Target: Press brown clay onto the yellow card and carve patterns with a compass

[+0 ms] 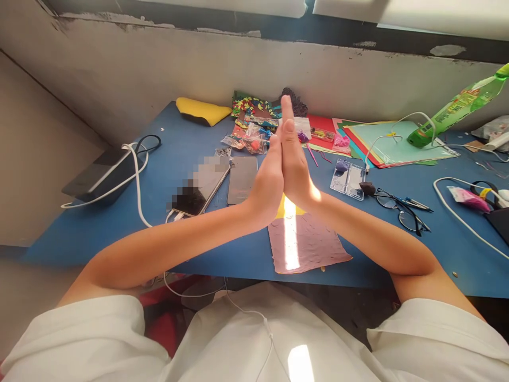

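My left hand (268, 183) and my right hand (296, 164) are pressed palm to palm above the blue table, fingers stretched out and pointing away from me. Anything between the palms is hidden. Beneath them lies a sheet (310, 246) covered with a mauve, clay-like layer, with a yellow part at its far end. A strip of sunlight crosses it. To the right, a clear plastic case (350, 183) stands open with a purple lump (342, 166) in it, and a dark lump (367, 188) sits at its corner.
Two phones (202, 185) lie left of the hands. Glasses (400, 212) are on the right. Small craft packets (250, 140), coloured sheets (397, 143) and a green bottle (457, 109) stand along the back. White cables (137, 175) cross both sides of the blue table (222, 252).
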`<state>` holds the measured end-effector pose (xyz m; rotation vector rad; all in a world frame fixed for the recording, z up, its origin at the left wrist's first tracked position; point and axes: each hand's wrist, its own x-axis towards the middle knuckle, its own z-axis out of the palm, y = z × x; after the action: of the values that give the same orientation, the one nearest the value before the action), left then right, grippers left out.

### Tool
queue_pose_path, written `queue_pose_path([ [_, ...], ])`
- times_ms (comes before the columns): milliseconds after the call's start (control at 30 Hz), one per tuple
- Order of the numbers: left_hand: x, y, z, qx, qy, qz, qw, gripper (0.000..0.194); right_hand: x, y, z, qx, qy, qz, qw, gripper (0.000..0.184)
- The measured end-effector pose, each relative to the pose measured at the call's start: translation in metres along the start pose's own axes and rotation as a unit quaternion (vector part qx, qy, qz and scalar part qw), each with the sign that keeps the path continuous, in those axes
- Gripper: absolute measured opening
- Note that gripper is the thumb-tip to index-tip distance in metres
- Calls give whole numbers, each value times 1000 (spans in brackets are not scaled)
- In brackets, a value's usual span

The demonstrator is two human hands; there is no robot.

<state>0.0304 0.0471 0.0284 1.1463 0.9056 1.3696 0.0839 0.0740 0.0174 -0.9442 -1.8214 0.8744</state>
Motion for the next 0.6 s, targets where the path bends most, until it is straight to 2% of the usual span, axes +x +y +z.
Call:
queue_pose_path([
  [100,-10,-6,-8,-81,-42,-58,994,47,5,12,-11,-58,86,-36,994,66],
  [200,-17,-9,-22,-99,-57,-131,985,31,4,25,-23,-103,79,-36,991,60],
  [267,-18,-11,-33,-108,-41,-161,980,25,-3,30,-30,-110,75,-34,991,54],
  [333,-16,-14,-45,-122,-15,-170,978,26,-13,33,-35,-123,49,-28,991,48],
  [433,-15,-20,-57,-108,3,-166,980,28,-28,34,-41,-166,-53,-10,985,46],
  [500,-18,-23,-61,-74,-6,-156,985,26,-33,35,-42,-190,-97,5,977,45],
  [600,-24,-24,-63,-18,-36,-146,989,24,-37,32,-43,-200,-123,27,972,41],
])
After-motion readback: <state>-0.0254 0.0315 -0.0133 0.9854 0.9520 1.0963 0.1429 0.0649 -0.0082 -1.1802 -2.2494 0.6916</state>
